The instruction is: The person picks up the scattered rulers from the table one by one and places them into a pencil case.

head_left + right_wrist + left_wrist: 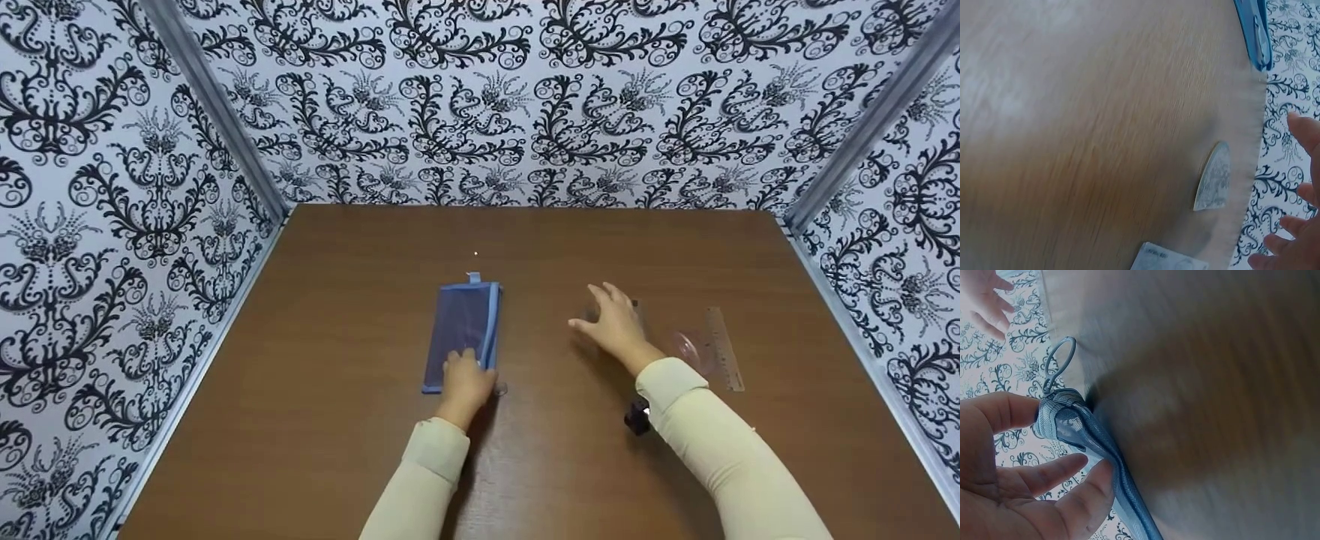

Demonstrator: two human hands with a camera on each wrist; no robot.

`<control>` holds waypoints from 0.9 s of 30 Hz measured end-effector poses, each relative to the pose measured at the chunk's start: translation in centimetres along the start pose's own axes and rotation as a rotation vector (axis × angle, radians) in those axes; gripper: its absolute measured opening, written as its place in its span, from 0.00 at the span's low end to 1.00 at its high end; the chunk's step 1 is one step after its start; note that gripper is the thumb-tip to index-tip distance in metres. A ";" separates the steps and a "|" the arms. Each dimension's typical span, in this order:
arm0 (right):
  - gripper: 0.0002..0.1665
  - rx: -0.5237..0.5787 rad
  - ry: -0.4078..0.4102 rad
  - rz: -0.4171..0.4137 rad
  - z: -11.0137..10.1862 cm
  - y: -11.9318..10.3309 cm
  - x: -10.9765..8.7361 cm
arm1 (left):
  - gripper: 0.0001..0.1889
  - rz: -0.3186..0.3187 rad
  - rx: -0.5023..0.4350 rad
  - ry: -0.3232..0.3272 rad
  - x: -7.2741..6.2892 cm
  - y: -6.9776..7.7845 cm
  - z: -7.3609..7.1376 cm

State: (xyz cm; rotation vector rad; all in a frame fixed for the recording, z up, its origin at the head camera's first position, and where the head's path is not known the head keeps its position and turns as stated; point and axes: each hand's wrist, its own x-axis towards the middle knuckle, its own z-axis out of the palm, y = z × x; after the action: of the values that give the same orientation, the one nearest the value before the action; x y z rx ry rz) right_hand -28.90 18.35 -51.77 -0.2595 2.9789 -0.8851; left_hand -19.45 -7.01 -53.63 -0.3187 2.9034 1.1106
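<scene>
A blue mesh zipper pouch [461, 315] lies lengthwise on the table. My left hand [465, 382] grips its near end; in the left wrist view the thumb and fingers are around the zippered edge [1109, 439], beside the looped pull [1061, 360]. My right hand [615, 322] is held over the table to the right of the pouch, fingers spread and nothing in them. In the right wrist view, a clear piece with a curved edge [1215, 179] and the corner of a flat clear piece with small print [1165, 260] lie near that hand.
Right of my right hand lie a clear ruler [724, 349] and a pinkish clear curved piece [685, 348], partly behind the sleeve. Patterned walls [480, 112] close off the back and sides of the brown table [300, 450]. A small black camera [637, 417] sits at the right wrist.
</scene>
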 end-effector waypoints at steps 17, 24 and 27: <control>0.48 0.076 -0.011 0.047 -0.2 1.3 0.4 | 0.28 -0.008 0.006 0.000 0.1 0.0 0.1; 0.48 0.122 -0.019 0.061 0.2 1.5 0.5 | 0.28 -0.017 0.012 -0.002 0.1 0.1 0.0; 0.48 0.140 -0.028 0.069 0.4 1.6 0.5 | 0.28 -0.013 0.013 0.000 0.1 0.1 -0.1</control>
State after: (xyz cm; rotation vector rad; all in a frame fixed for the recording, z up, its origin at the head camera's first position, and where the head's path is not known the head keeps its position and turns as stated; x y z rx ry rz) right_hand -29.56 19.38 -52.95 -0.1632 2.8637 -1.0665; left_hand -19.56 -7.03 -53.51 -0.3374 2.9030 1.0897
